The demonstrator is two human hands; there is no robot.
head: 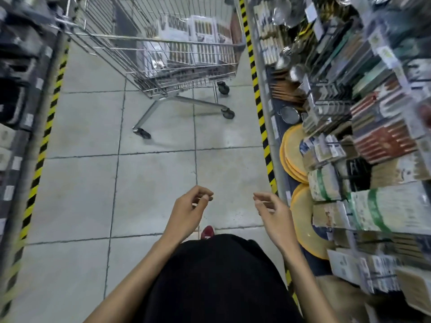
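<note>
Black clothing (pixel 217 280) is seen well short of the shopping cart (pixel 163 54). Yellow plates (pixel 305 229) are shelved rightward of the cart and nearer, untouched just beside the right hand (pixel 275 215). It and the left hand (pixel 186 213) are held loosely curled, empty.

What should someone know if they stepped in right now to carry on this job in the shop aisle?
Left hand: holds nothing, fingers loosely curled, over the floor tiles.
Right hand: holds nothing, loosely curled, close to the shelf on the right.
Things: the cart stands ahead in the aisle, with white boxed packs upright inside.
Done: cannot tell how many packs are shelved.
Left: probably walk to the cart, take a pack and carry it to the shelf.
</note>
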